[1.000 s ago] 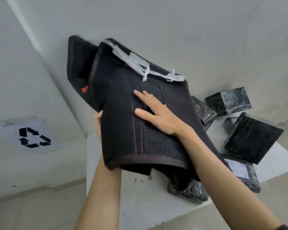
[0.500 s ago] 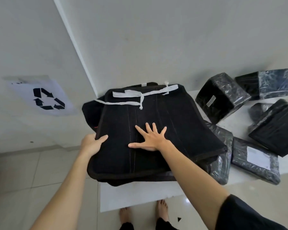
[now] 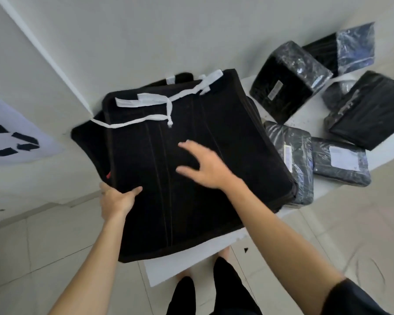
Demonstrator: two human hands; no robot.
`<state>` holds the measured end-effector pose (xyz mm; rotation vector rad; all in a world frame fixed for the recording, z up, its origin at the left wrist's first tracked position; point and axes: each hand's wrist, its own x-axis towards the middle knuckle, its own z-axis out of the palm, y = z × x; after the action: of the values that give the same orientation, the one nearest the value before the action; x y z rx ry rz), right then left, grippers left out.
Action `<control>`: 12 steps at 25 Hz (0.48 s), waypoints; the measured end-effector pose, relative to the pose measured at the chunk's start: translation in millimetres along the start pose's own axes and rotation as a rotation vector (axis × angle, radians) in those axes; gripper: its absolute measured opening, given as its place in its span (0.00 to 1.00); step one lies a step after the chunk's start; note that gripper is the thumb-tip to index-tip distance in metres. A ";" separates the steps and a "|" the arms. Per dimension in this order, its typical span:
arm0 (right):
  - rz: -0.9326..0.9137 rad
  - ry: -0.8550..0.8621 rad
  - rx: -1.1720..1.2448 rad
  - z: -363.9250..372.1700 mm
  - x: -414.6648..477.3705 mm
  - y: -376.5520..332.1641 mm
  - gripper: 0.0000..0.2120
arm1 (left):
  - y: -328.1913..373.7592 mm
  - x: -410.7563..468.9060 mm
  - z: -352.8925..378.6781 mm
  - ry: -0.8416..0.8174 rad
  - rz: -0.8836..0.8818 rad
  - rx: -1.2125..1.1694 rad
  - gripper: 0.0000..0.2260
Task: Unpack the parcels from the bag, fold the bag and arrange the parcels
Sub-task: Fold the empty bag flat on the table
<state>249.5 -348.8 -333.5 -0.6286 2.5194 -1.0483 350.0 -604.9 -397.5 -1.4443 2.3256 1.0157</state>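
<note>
A folded black fabric bag (image 3: 191,196) with white ribbon handles (image 3: 150,101) lies flat on the left part of the white table (image 3: 191,258). My left hand (image 3: 116,198) grips the bag's left edge, thumb on top. My right hand (image 3: 205,164) hovers just over the bag's middle with fingers spread, holding nothing. Several black plastic-wrapped parcels lie to the right: a boxy one (image 3: 287,83), a flat one (image 3: 341,164) with a white label, one (image 3: 298,160) partly under the bag's right edge, and a black flat one (image 3: 373,110).
A white wall rises right behind the table. A paper sheet with a black recycling symbol (image 3: 14,142) hangs on the left wall. Tiled floor lies below, with my legs and bare feet (image 3: 223,255) at the table's front edge.
The bag came down from the air onto the table and lies flatter. My right hand lifted off it and shifted right, while my left hand stayed on the left edge.
</note>
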 end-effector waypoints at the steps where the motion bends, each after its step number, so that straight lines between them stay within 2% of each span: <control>1: -0.021 0.266 0.009 -23.3 -9.9 6.6 0.24 | 7.0 -4.7 4.9 0.109 0.065 0.092 0.46; 2: 0.025 0.490 -0.007 -47.8 -19.6 16.9 0.17 | 15.7 -11.8 12.4 0.222 0.210 0.159 0.44; 3: 0.139 0.626 -0.006 -71.4 -29.1 28.0 0.12 | 27.5 -24.5 22.5 0.309 0.429 0.177 0.40; 4: 0.284 0.678 0.000 -93.6 -37.6 40.7 0.12 | 41.9 -41.6 35.2 0.318 0.677 0.143 0.35; 5: 0.433 0.658 0.000 -110.7 -44.4 58.3 0.13 | 58.8 -62.7 49.3 0.219 0.899 0.091 0.32; 6: 0.548 0.602 -0.015 -124.9 -50.8 81.0 0.16 | 77.0 -89.6 64.8 0.041 1.080 0.068 0.32; 8: 0.610 0.453 -0.084 -141.8 -60.8 126.2 0.22 | 102.1 -149.0 96.9 -0.387 1.278 0.196 0.45; 9: 0.584 0.355 -0.140 -142.7 -65.9 146.8 0.25 | 109.0 -174.6 112.5 -0.501 1.340 0.330 0.53; 10: 0.562 0.239 -0.205 -136.6 -70.7 164.4 0.27 | 112.1 -194.2 126.7 -0.519 1.391 0.464 0.60; 12: 0.595 0.057 -0.295 -115.4 -79.4 190.8 0.29 | 109.4 -207.5 152.3 -0.400 1.413 0.640 0.61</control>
<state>212.0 -120.7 -384.4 0.0993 2.6693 -0.4915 333.5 -329.0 -354.8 0.7307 2.7188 0.4962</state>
